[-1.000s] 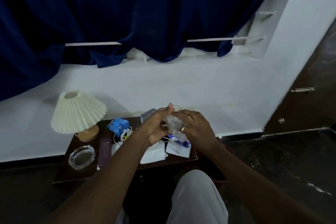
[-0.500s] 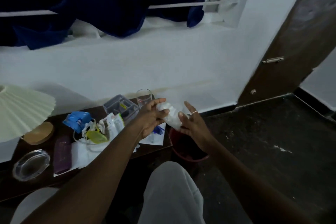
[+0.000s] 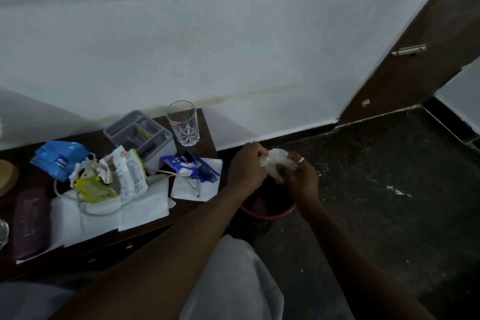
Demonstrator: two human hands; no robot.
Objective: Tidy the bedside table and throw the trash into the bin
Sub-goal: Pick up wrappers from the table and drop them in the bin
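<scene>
Crumpled plastic wrapper pinched between left hand and right hand, both closed on it, squeezed small, likely for dropping into bin directly below them.

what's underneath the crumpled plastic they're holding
Both hands hold the crumpled plastic above a red bin on the floor. Only part of its rim shows; the arms and darkness hide what is inside.
</scene>
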